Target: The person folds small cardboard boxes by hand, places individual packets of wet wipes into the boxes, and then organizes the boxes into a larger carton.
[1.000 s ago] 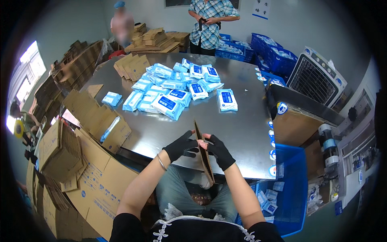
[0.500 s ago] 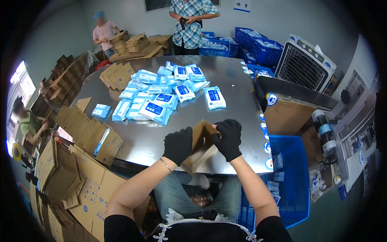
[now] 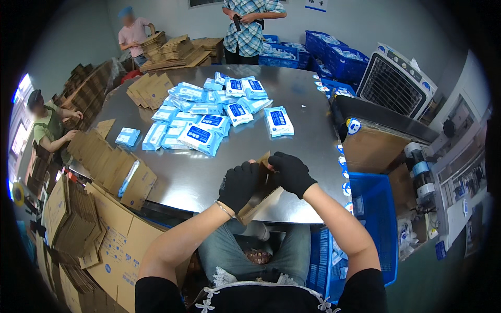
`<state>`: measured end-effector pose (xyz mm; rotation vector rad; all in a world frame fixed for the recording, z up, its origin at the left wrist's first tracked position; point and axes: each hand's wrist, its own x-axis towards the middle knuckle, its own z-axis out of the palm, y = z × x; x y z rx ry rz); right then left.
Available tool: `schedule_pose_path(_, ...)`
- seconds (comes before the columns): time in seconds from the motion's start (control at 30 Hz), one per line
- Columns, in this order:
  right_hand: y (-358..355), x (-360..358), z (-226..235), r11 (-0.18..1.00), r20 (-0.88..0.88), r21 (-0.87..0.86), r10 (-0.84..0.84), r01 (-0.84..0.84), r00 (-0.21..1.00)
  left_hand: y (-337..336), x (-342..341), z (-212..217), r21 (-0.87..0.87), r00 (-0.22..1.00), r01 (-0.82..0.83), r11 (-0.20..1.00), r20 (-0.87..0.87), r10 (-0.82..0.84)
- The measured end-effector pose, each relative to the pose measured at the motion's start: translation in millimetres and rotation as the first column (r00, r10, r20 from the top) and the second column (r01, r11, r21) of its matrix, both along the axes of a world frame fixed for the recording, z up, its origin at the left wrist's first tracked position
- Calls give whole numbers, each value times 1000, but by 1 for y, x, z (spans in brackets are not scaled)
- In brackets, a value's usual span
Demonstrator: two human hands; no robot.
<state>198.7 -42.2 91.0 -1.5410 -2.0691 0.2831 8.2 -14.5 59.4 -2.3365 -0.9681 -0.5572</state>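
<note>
A small brown cardboard box (image 3: 262, 204) is held upright and partly folded over the near edge of the metal table, its top end open toward me. My left hand (image 3: 240, 183), in a black glove, grips its left side with the fingers curled. The black-gloved right hand (image 3: 290, 174) pinches the box's far right top edge. Bare fingertips show at the ends of both gloves. Beyond them lies a pile of light-blue soft packs, probably wet wipes (image 3: 201, 136), and one separate pack (image 3: 278, 122) rests to its right.
Flattened cartons (image 3: 73, 216) are stacked at my left, beside a row of small open boxes (image 3: 107, 166). A blue crate (image 3: 383, 208) with packs stands at my right, below an air cooler (image 3: 399, 81). Co-workers stand at the left (image 3: 49, 128) and across the table (image 3: 245, 31).
My hands have come closer together, and the box's opening has narrowed between them. The co-worker at the left has shifted and reaches toward the small boxes. The view has tilted slightly.
</note>
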Motion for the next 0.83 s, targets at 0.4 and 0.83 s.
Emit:
schedule_pose_path(0.4, 32, -30, -45, 892, 347, 130, -451, 434, 823, 25, -23, 17, -823, 863, 482, 301, 505, -1)
schedule_pose_path(0.83, 24, -26, -53, 786, -146, 141, -586, 603, 797, -32, 6, -44, -340, 954, 276, 899, -20, -301)
